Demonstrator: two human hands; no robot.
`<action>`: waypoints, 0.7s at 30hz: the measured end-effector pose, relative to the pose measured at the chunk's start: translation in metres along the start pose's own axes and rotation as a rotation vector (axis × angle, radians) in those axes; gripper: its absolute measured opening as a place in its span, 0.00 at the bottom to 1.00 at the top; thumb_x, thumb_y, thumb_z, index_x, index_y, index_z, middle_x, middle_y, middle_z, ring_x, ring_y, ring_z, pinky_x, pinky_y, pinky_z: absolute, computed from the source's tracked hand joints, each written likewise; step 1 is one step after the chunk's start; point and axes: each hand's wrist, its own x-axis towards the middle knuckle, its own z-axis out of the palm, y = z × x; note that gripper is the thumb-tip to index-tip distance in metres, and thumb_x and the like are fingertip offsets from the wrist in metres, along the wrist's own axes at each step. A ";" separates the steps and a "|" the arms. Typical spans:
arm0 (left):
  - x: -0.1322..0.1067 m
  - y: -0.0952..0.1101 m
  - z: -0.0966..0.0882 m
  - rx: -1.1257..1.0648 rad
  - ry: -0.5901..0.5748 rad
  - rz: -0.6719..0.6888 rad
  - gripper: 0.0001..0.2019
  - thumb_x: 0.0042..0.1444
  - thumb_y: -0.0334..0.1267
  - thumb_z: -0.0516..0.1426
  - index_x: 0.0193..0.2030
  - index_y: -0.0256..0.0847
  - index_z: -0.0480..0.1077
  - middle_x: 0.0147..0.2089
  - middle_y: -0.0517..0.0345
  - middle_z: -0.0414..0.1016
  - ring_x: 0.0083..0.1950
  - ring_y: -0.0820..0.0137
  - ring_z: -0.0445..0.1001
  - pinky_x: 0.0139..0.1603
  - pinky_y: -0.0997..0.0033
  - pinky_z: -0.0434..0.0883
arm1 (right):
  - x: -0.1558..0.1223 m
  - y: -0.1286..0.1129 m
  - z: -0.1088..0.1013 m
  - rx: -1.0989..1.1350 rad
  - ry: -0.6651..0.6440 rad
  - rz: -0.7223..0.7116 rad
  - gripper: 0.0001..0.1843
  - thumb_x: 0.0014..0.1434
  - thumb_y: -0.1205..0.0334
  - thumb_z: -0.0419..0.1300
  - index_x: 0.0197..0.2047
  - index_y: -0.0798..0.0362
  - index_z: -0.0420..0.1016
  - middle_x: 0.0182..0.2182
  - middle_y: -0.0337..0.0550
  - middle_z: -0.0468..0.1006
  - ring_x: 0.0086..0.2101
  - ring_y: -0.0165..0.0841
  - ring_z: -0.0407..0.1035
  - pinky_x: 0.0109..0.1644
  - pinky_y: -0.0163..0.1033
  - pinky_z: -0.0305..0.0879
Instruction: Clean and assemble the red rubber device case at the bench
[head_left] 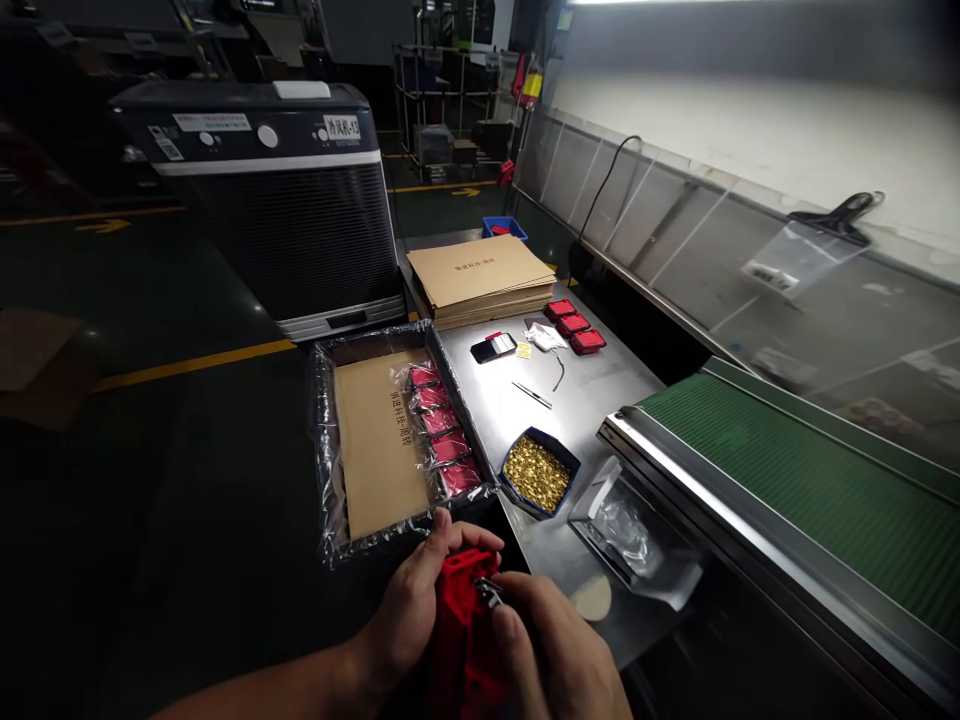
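Observation:
My left hand (411,595) is closed around a red plastic housing (466,600), held upright at the bottom of the view with its thumb along the left side. A small shiny metal tool (489,592), perhaps a nail clipper, is pinched between the thumb and forefinger of my right hand (559,640). Its tip meets the upper right edge of the housing. The lower part of the housing lies in shadow, partly behind my right hand. Just beyond my hands stands a blue bin (576,472) filled with small brass-coloured parts (536,474).
At left, a plastic-lined crate (328,470) holds cardboard and several red parts (450,447). On the metal table (487,385) are stacked cardboard sheets (480,268), a phone (493,347), tweezers (532,395) and three red pieces (574,324). A green conveyor (810,470) runs along the right.

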 end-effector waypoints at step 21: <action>-0.002 0.009 -0.011 0.132 -0.057 0.029 0.42 0.54 0.77 0.43 0.45 0.38 0.77 0.43 0.46 0.76 0.45 0.58 0.72 0.52 0.57 0.66 | 0.007 -0.013 0.017 0.016 -0.003 -0.033 0.12 0.68 0.50 0.56 0.38 0.47 0.75 0.27 0.37 0.77 0.26 0.30 0.71 0.31 0.35 0.65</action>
